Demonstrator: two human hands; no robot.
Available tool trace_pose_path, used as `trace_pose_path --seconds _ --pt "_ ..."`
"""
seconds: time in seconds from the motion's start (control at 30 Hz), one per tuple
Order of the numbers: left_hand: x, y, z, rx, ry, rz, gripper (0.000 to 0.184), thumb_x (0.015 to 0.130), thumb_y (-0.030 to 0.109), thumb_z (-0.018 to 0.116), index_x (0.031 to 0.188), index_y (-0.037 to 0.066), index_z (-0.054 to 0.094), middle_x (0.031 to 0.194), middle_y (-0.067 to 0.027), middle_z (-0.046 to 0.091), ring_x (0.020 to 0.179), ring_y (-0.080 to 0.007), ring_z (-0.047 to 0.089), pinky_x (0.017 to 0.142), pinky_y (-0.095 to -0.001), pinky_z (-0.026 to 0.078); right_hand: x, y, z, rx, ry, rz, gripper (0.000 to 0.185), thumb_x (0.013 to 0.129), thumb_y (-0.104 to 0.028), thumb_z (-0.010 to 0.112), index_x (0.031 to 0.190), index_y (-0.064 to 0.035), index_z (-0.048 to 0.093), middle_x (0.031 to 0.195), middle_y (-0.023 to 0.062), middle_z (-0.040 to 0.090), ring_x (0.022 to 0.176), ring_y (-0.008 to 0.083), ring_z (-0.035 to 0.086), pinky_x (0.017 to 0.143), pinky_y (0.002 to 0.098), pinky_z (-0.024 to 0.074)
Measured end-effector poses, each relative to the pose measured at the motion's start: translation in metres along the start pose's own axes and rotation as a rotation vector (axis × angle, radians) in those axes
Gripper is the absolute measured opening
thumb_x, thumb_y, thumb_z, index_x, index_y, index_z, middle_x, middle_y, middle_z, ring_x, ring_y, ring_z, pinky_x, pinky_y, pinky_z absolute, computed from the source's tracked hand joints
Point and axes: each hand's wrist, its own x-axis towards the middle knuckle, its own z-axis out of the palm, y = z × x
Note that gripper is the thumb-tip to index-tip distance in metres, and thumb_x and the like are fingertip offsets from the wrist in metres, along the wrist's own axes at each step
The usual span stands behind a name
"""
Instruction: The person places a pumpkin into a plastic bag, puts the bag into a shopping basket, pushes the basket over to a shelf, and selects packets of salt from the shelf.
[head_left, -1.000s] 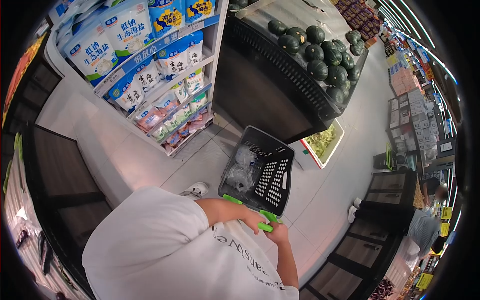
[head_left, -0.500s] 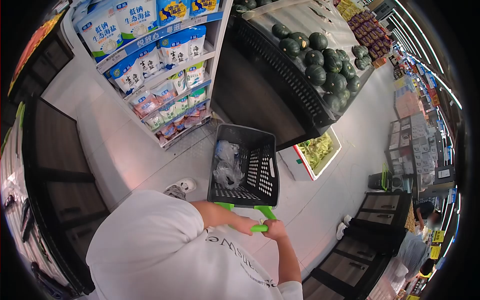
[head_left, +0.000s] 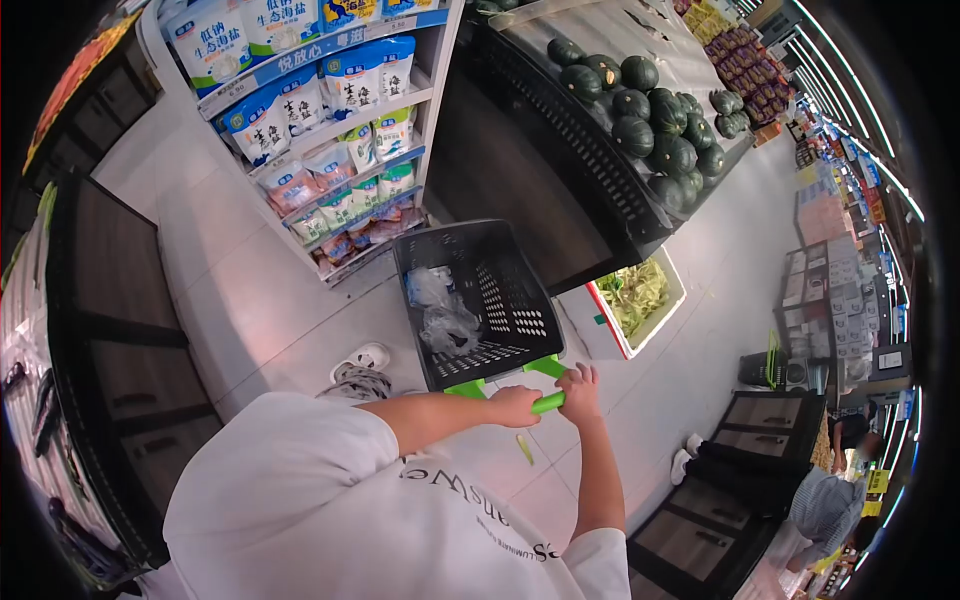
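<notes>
A black basket (head_left: 480, 300) with holes in its side stands in front of me, tilted, with crumpled clear plastic bags (head_left: 445, 318) inside. My left hand (head_left: 513, 405) is wrapped round its green handle (head_left: 547, 403). At the handle's right end, my right hand (head_left: 580, 392) grips it too, with some fingertips raised. A white-and-grey shoe (head_left: 370, 357) shows on the floor left of the basket.
A shelf of salt packets (head_left: 355, 85) stands at the upper left. Dark green squashes (head_left: 668, 118) lie on a black display stand (head_left: 560, 210). A white box (head_left: 655, 335) of leaf scraps sits beside it. A person (head_left: 825, 505) stands at the right.
The basket has swung left and turned in the view. Both hands have moved up with the handle, still on it. A green scrap on the floor now shows below my hands.
</notes>
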Motion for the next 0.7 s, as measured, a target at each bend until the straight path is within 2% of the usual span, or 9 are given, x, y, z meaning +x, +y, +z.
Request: trace_pose_path --seconds 0.03,0.2,0.33,0.43,0.53,0.7 --pt "0.006 0.001 -0.006 0.018 0.060 0.002 0.034 0.071 0.032 0.060 0.095 0.008 0.057 0.092 -0.0180 0.063 0.090 -0.0351 0.061 0.077 -0.0466 0.049 0.007 0.001 -0.001 0.012 -0.049 0.074 0.032 0.062 -0.011 0.069 0.093 -0.0162 0.065 0.114 0.0065 0.055 0.122 0.0322 0.041 0.104 0.0534 0.0269" --pt "0.033 -0.002 -0.034 0.049 0.288 0.017 0.034 0.072 0.036 0.063 0.091 0.008 0.059 0.085 -0.0164 0.064 0.083 -0.0346 0.062 0.074 -0.0449 0.049 0.054 0.000 -0.007 0.010 0.077 0.321 0.040 0.072 -0.006 0.060 0.111 -0.0159 0.058 0.126 0.0113 0.048 0.126 0.0335 0.036 0.107 0.0558 0.0209" --pt "0.041 0.006 -0.048 0.068 0.288 -0.088 0.036 0.073 0.036 0.059 0.092 0.006 0.060 0.090 -0.0160 0.066 0.086 -0.0333 0.063 0.076 -0.0446 0.049 0.080 0.009 -0.005 0.024 0.057 0.365 0.038 0.078 -0.006 0.055 0.114 -0.0145 0.055 0.127 0.0122 0.046 0.127 0.0335 0.035 0.106 0.0567 0.0213" --pt "0.048 0.005 -0.059 0.068 0.275 -0.151 0.039 0.075 0.038 0.055 0.096 0.005 0.061 0.092 -0.0158 0.066 0.088 -0.0324 0.064 0.077 -0.0427 0.050 0.103 0.013 -0.002 0.017 0.080 0.375 0.039 0.076 -0.006 0.057 0.113 -0.0161 0.055 0.126 0.0096 0.048 0.125 0.0314 0.038 0.104 0.0560 0.0255" --pt "0.050 0.002 -0.071 0.092 0.254 -0.189 0.043 0.076 0.043 0.055 0.097 0.005 0.062 0.094 -0.0174 0.066 0.091 -0.0343 0.062 0.080 -0.0438 0.049 0.120 0.008 -0.014 -0.005 -0.062 0.403 0.037 0.082 -0.009 0.052 0.118 -0.0154 0.054 0.129 0.0099 0.045 0.128 0.0309 0.035 0.104 0.0577 0.0240" --pt "0.038 0.002 -0.105 0.218 0.090 -0.189 0.052 0.076 0.048 0.055 0.107 0.006 0.060 0.101 -0.0173 0.065 0.096 -0.0340 0.062 0.083 -0.0424 0.048 0.135 -0.003 -0.021 -0.053 -0.115 0.443 0.037 0.082 -0.009 0.052 0.119 -0.0153 0.054 0.130 0.0076 0.045 0.128 0.0294 0.036 0.104 0.0577 0.0246"
